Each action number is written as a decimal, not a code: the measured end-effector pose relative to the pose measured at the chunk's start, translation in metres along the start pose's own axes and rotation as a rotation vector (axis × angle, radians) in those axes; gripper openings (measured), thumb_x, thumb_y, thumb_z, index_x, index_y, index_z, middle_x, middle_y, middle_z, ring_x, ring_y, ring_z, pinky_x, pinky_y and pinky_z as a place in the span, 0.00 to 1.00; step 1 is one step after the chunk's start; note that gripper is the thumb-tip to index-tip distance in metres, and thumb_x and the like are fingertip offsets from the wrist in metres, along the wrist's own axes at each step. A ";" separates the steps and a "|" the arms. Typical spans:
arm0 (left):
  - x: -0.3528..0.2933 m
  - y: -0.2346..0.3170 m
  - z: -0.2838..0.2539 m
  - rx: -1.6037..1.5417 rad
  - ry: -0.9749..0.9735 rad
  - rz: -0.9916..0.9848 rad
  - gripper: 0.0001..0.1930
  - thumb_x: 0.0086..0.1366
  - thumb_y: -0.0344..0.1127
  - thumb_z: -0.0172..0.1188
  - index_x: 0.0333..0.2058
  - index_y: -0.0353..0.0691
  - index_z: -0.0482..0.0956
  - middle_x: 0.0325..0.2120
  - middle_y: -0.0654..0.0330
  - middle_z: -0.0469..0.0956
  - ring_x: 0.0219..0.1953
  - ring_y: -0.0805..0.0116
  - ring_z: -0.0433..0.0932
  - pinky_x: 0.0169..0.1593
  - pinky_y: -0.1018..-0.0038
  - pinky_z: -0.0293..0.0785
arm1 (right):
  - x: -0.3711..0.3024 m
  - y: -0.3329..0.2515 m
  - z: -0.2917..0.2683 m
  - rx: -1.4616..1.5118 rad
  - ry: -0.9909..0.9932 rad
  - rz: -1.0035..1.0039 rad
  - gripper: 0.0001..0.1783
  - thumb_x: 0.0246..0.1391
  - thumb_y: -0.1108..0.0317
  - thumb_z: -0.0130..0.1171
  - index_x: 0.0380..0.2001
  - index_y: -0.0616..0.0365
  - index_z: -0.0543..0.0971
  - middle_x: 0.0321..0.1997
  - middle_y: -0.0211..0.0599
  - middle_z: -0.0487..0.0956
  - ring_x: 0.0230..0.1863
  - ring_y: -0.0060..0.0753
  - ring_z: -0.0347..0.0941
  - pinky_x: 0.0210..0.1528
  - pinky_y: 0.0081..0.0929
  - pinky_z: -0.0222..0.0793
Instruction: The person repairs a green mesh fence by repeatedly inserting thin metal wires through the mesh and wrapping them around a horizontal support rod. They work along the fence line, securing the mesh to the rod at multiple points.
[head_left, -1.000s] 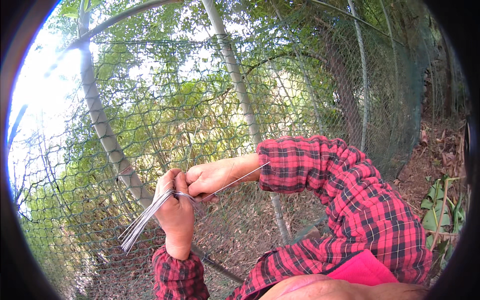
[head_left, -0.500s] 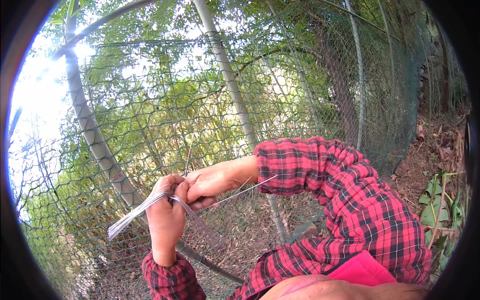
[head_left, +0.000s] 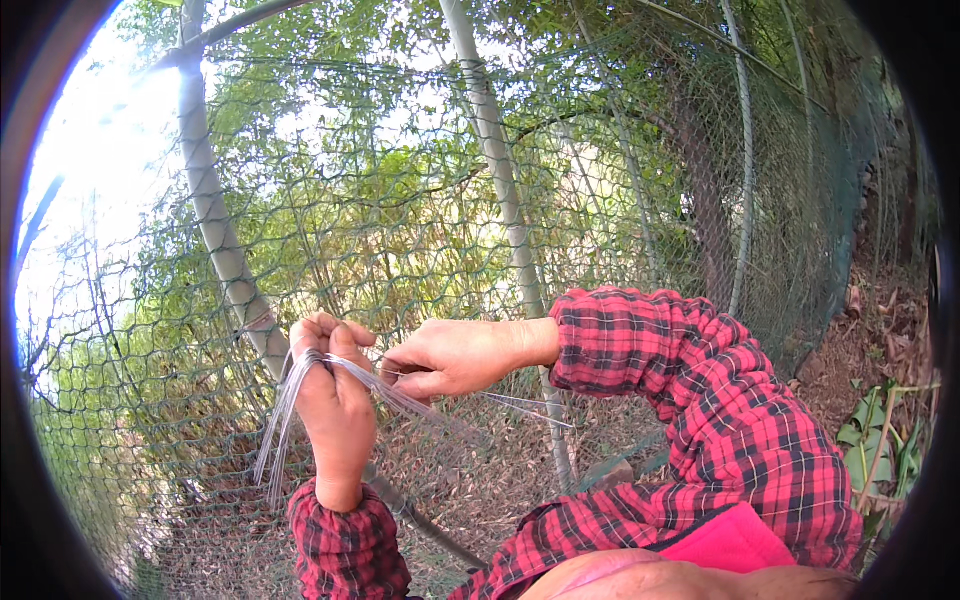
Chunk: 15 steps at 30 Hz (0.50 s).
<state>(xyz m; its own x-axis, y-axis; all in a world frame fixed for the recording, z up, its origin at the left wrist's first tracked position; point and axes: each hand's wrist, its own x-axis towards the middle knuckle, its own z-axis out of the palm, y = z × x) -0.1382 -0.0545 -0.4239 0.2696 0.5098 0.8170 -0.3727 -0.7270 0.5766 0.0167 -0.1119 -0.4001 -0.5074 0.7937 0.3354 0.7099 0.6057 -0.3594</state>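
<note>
the left hand (head_left: 335,410), low and left of centre in the frame, is closed in a fist around a bundle of thin grey wires (head_left: 285,420); the wires bend over the top of the fist, with loose ends hanging down on its left side and other strands running right; the right hand (head_left: 455,355), just beside it at the centre, has its fingertips pinched shut on a strand or two from that bundle, and thin ends poke out to the right below the wrist; both forearms wear red and black checked sleeves (head_left: 720,430), the right one filling the lower right; behind the hands stands a green wire mesh fence (head_left: 620,200) across the whole frame; grey metal posts (head_left: 500,190) rise at upper left and upper centre; leafy trees and bright sky show through the mesh; dry leaves cover the ground (head_left: 880,340) at right.
</note>
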 end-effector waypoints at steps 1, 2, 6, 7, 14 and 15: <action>0.001 0.001 -0.001 -0.096 0.004 -0.032 0.03 0.67 0.29 0.43 0.35 0.38 0.63 0.23 0.61 0.70 0.18 0.84 0.60 0.20 0.85 0.55 | 0.000 0.000 0.001 -0.024 0.049 0.004 0.13 0.53 0.61 0.49 0.28 0.59 0.76 0.23 0.36 0.78 0.26 0.39 0.75 0.31 0.35 0.69; 0.001 0.003 -0.001 -0.213 0.012 -0.064 0.03 0.68 0.30 0.42 0.35 0.38 0.62 0.23 0.61 0.70 0.17 0.85 0.58 0.19 0.86 0.53 | -0.001 -0.001 0.002 -0.035 0.075 -0.007 0.13 0.53 0.60 0.49 0.29 0.59 0.76 0.23 0.37 0.78 0.27 0.40 0.76 0.31 0.36 0.69; 0.009 0.010 -0.005 -0.316 0.127 -0.084 0.04 0.68 0.32 0.43 0.35 0.39 0.62 0.22 0.61 0.70 0.14 0.86 0.58 0.16 0.89 0.50 | -0.001 -0.001 0.006 -0.275 0.293 -0.117 0.13 0.53 0.57 0.52 0.30 0.56 0.76 0.24 0.38 0.77 0.28 0.43 0.75 0.31 0.38 0.69; 0.010 0.011 -0.007 -0.317 0.146 -0.095 0.05 0.68 0.33 0.43 0.35 0.40 0.63 0.22 0.62 0.70 0.13 0.87 0.57 0.15 0.89 0.50 | 0.000 0.000 0.006 -0.329 0.333 -0.145 0.12 0.53 0.57 0.53 0.30 0.55 0.76 0.25 0.37 0.77 0.29 0.42 0.75 0.31 0.38 0.69; 0.016 0.013 -0.019 -0.605 0.247 -0.062 0.03 0.68 0.33 0.44 0.37 0.42 0.65 0.23 0.62 0.69 0.13 0.86 0.56 0.13 0.89 0.50 | 0.004 0.005 0.003 -0.402 0.513 -0.300 0.07 0.54 0.64 0.52 0.29 0.53 0.76 0.28 0.31 0.76 0.31 0.38 0.74 0.34 0.30 0.69; 0.016 0.013 -0.021 -0.630 0.231 -0.022 0.03 0.68 0.33 0.44 0.37 0.42 0.65 0.23 0.62 0.69 0.14 0.86 0.57 0.13 0.89 0.51 | 0.003 0.004 0.003 -0.355 0.490 -0.340 0.06 0.54 0.65 0.52 0.30 0.54 0.75 0.28 0.31 0.76 0.31 0.37 0.74 0.35 0.29 0.69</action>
<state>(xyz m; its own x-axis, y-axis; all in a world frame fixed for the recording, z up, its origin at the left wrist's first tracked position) -0.1568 -0.0459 -0.4033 0.1123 0.6580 0.7446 -0.8352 -0.3435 0.4295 0.0168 -0.1066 -0.4029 -0.5104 0.3962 0.7633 0.7099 0.6950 0.1140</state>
